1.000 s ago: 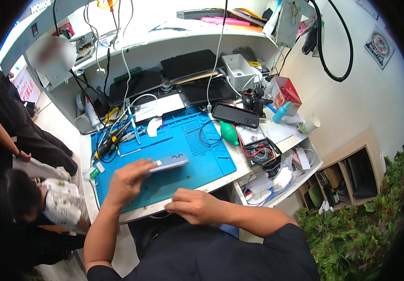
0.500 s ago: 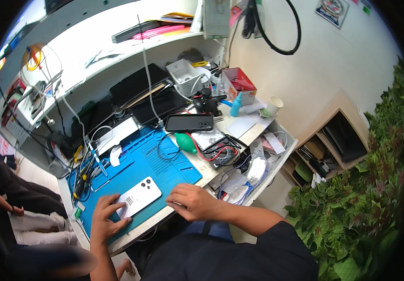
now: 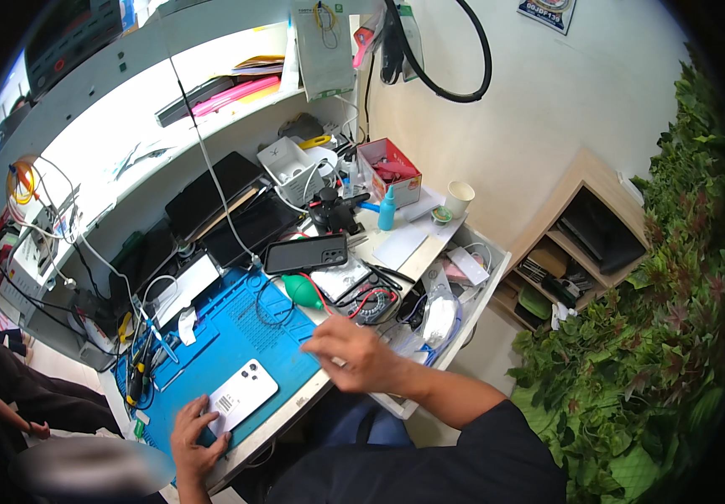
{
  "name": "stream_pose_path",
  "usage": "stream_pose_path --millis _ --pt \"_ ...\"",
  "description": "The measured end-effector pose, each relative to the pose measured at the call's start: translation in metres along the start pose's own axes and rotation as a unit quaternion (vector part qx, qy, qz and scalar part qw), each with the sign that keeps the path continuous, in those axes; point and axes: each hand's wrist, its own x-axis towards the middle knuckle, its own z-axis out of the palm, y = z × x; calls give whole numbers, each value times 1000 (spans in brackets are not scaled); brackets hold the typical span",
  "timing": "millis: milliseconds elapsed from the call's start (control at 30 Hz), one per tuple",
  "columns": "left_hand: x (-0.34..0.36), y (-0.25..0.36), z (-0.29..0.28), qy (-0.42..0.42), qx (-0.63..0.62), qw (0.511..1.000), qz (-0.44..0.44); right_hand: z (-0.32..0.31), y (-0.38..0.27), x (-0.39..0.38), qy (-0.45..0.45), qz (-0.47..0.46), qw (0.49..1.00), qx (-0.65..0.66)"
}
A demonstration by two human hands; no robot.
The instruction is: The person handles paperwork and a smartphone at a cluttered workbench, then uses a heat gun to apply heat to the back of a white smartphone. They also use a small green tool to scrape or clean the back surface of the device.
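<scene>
A white smartphone (image 3: 246,395) lies back up on a blue repair mat (image 3: 253,340), its camera lenses at the far right corner and a label near its lower end. My left hand (image 3: 194,437) holds that lower end between thumb and fingers. Off to the phone's right, my right hand (image 3: 352,357) is raised over the mat's right edge, fingertips pinched together. Whatever may be between them is too small to make out. Beyond it are a green air blower bulb (image 3: 302,291) and a black phone case (image 3: 305,254).
Screwdrivers (image 3: 136,382) and cables crowd the mat's left side. An open drawer (image 3: 463,311) full of bagged parts juts out at right. Behind stand a blue bottle (image 3: 387,210), a paper cup (image 3: 459,198), a red box (image 3: 390,172) and a white basket (image 3: 291,170). Another person stands at far left.
My right hand has lifted a little, away from the phone and toward the mat's right edge. The left hand stays on the phone. The whole view has shifted.
</scene>
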Motion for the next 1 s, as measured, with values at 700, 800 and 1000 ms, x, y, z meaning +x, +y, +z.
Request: stream_pose_path --millis 700,800,1000 --pt "-17 40 16 131 127 983 -10 -171 205 193 -101 177 937 -282" --pt "-10 44 16 124 139 982 -24 -135 226 208 -224 213 903 -298" --pt "-8 45 16 116 128 984 -44 -105 238 222 -462 281 801 -258"
